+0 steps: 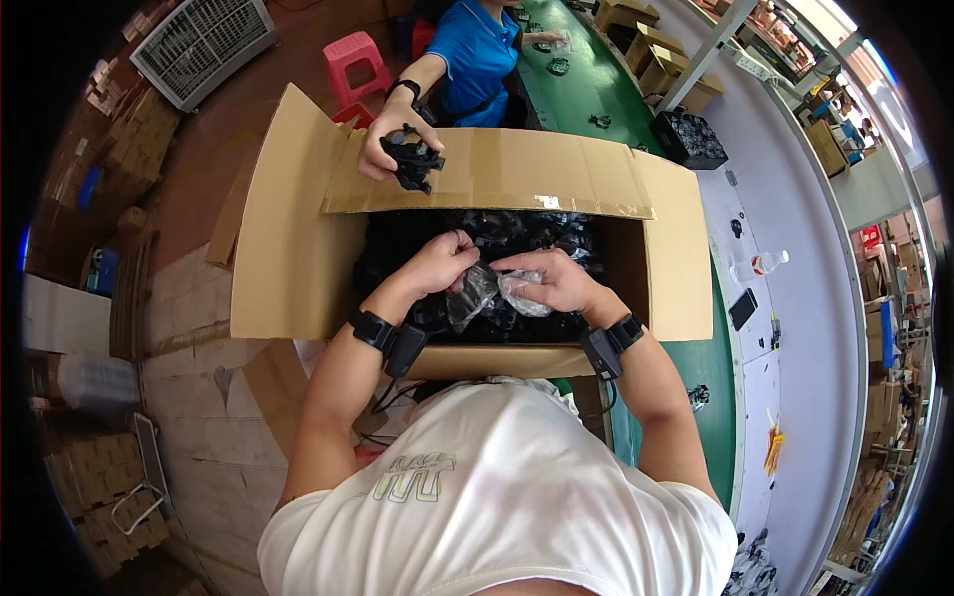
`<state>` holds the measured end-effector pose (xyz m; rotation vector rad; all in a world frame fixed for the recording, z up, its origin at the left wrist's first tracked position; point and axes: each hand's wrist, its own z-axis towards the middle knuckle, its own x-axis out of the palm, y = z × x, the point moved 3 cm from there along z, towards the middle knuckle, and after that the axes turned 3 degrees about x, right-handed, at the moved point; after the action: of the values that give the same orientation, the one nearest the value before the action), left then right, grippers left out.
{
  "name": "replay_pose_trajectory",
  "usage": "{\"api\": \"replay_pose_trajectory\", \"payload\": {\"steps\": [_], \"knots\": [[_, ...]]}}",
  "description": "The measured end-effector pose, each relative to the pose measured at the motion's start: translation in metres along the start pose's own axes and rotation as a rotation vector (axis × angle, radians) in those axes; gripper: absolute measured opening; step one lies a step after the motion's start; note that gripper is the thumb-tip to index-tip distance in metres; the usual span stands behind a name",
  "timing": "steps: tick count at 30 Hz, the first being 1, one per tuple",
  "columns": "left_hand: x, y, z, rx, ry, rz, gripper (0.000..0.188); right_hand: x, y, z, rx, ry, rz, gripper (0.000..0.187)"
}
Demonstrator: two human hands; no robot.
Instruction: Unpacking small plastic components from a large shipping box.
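Both of my hands are inside a large open cardboard box (676, 248) that holds many small black items in clear bags. My left hand (444, 261) is closed, pinching the top of a clear plastic bag (473, 300) with something dark in it. Close beside it, my right hand (556, 280) grips a crumpled, whitish clear plastic bag (525, 298); its contents cannot be made out. Bagged black pieces (507, 228) lie under and beyond my hands.
At the box's far left flap, a co-worker's hand (383, 144) holds a bunch of black pieces (412, 159). A green conveyor belt (576, 94) runs along the right, with a phone (742, 310) and plastic bottle (767, 263) beside it. A pink stool (356, 65) stands far left.
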<state>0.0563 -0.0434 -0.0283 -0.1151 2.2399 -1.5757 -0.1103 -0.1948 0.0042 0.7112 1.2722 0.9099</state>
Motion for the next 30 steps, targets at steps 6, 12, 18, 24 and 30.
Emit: {"api": "replay_pose_trajectory", "payload": {"steps": [6, 12, 18, 24, 30], "knots": [[0.017, 0.001, -0.005, -0.165, -0.016, -0.387, 0.015, 0.002, 0.006, 0.002, 0.129, 0.068, -0.239, 0.058], [0.025, 0.015, 0.000, -0.451, 0.036, -0.341, 0.020, 0.006, 0.023, 0.001, 0.044, 0.097, -0.489, 0.056], [0.032, 0.000, -0.012, -0.267, 0.357, 0.099, 0.029, 0.012, 0.034, -0.016, 0.192, 0.105, -0.735, 0.022], [0.035, -0.047, -0.047, 0.077, 0.492, 0.431, 0.060, 0.012, 0.044, -0.029, 0.364, 0.106, -0.782, 0.022], [0.030, -0.058, -0.058, 0.257, 0.253, 0.600, 0.030, -0.002, 0.057, -0.032, 0.297, 0.042, -0.639, 0.015]]}}
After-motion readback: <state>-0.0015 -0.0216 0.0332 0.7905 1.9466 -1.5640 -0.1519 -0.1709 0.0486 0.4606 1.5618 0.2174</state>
